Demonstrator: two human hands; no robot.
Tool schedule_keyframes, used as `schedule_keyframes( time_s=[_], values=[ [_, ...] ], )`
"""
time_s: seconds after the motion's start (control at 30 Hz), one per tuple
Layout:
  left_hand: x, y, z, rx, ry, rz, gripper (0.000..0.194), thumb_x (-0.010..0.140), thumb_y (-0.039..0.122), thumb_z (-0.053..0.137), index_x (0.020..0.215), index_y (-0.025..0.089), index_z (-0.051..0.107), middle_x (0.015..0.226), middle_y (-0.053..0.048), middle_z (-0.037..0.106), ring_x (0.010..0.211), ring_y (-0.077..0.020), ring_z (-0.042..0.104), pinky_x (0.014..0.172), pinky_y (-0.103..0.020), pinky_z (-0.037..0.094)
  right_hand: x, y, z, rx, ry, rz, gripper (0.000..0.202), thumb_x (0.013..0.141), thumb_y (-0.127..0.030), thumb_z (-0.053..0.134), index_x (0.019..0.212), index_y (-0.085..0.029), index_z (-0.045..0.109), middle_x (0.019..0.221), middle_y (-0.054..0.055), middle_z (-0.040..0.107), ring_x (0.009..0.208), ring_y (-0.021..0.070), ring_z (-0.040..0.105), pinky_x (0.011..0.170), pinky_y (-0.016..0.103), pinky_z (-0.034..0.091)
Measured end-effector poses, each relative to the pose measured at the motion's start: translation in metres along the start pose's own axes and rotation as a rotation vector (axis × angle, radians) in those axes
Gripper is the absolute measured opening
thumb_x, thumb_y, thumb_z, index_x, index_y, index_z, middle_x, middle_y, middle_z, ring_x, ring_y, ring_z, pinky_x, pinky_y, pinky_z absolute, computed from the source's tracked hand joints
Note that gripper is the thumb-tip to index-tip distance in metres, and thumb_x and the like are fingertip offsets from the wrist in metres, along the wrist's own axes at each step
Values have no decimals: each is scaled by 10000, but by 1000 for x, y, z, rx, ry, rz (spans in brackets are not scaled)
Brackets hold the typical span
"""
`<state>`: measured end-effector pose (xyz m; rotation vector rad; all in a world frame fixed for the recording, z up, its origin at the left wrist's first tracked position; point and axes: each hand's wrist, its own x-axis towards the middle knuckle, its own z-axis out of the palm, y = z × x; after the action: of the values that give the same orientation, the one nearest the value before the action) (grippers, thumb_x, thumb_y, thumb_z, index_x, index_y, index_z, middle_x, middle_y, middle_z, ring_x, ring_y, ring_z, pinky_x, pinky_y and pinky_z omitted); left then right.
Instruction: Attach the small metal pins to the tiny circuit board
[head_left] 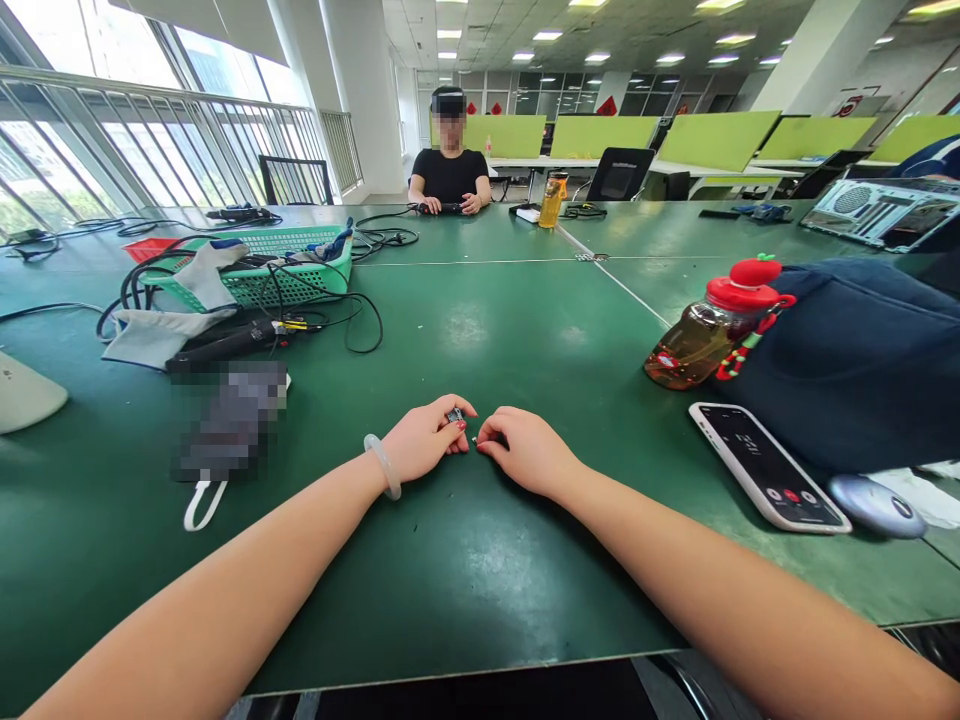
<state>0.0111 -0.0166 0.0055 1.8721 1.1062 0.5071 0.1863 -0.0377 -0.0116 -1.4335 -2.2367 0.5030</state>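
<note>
Glossy dark-green tabletop (pixel 480 330) fills most of the frame, crossed by pale seams toward the upper right. Beyond it a bright office is seen, with white metal railings (pixel 247 125) before windows at upper left, and lime-green desk partitions (pixel 604 137) across the upper right. At the table's far side, upper centre, a person in a black short-sleeved top (pixel 450 178) is seated.

At the centre of the frame, over the green surface, a small dark-and-silver piece (pixel 455 416) is pinched between the thumb and fingers of the left hand (pixel 420 437), its wrist ringed by a pale, translucent bangle (pixel 384 466). Just beside it, the thumb and forefinger of the right hand (pixel 529 447) are pressed together on a tiny greyish bit (pixel 474 440), too small to be identified.

At upper left, a mint-green plastic basket (pixel 300 285) is heaped with black cables and pale grey cloth. At right, a red-lidded clear bottle of amber liquid (pixel 679 345) is leaned beside a navy fabric bag (pixel 847 360), with a white-edged phone (pixel 769 468) laid below.
</note>
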Motion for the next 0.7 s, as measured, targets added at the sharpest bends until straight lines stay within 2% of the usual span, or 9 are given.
schedule_keyframes(
  time_s=[0.13, 0.5, 0.7],
  values=[
    [1, -4, 0, -78, -3, 19, 211, 840, 259, 373, 1009, 192, 479, 728, -16, 628, 647, -116, 557, 659, -264, 480, 1, 2, -1, 4, 1, 40, 83, 763, -153, 563, 704, -184, 612, 768, 8, 587, 711, 114, 521, 656, 239, 396],
    [-1, 0, -3, 79, 91, 55, 232, 842, 276, 395, 1030, 212, 515, 824, -13, 669, 668, -114, 577, 702, -280, 476, 4, 4, -3, 84, 8, 123, 106, 724, -156, 578, 642, -189, 637, 670, 8, 608, 609, 119, 519, 569, 239, 381],
    [0, -3, -4, 133, 123, 40, 194, 814, 299, 455, 930, 219, 588, 855, -14, 679, 807, -145, 617, 788, -295, 465, 2, 5, -6, 123, 43, 103, 124, 729, -124, 543, 647, -181, 616, 680, 3, 591, 634, 113, 508, 591, 232, 378]
  ],
)
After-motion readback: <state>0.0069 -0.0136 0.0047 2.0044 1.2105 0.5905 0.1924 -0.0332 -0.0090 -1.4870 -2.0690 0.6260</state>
